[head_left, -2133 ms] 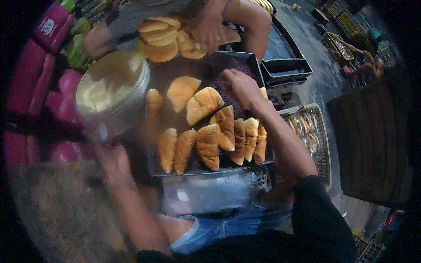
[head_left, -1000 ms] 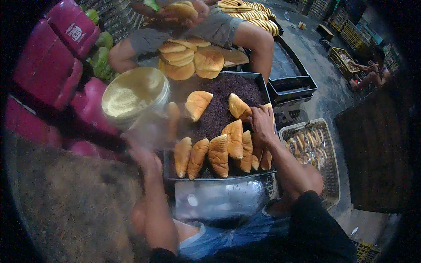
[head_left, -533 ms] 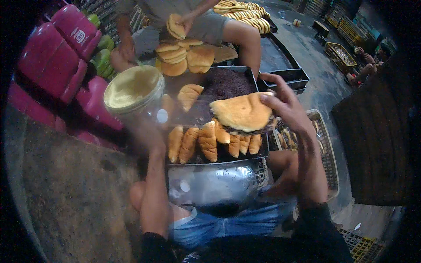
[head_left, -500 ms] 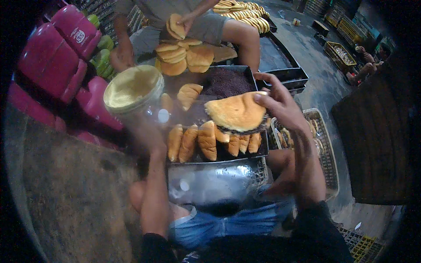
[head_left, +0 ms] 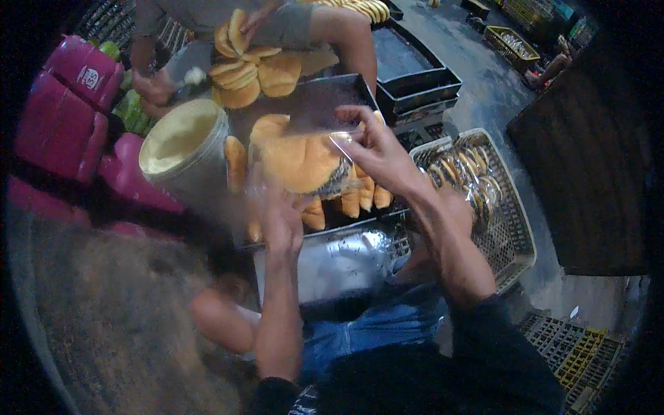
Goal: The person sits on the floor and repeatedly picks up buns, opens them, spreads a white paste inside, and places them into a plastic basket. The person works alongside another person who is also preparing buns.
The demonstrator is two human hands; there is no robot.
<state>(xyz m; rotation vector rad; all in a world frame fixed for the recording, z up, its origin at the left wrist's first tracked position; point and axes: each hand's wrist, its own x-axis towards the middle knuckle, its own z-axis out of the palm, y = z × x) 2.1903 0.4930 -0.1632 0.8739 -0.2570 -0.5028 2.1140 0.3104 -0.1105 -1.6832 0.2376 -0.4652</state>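
Note:
A split bread bun (head_left: 294, 162) with dark sprinkles along its cut edge lies in a clear plastic bag (head_left: 349, 183) above the tray. My right hand (head_left: 377, 149) pinches the bag's far right edge. At its near left end my left hand (head_left: 280, 221) holds the bag, the fingers blurred by motion. Underneath, the dark metal tray (head_left: 360, 86) holds several buns (head_left: 351, 200), partly hidden by the bagged one. A tub of pale cream (head_left: 183, 142) stands at the tray's left side. A shiny stack of plastic bags (head_left: 321, 266) rests over my lap.
Across from me a co-worker's hand (head_left: 259, 21) holds buns above a bun pile (head_left: 277, 72). To my right stands a crate (head_left: 515, 228) of wrapped buns (head_left: 470, 169). Black trays (head_left: 418, 76) are stacked beyond. Pink plastic chairs (head_left: 66, 97) line the left.
The bun, formerly held bare in my right hand, is now inside the plastic bag. My left hand has come in from the tub's side. The whole view has shifted.

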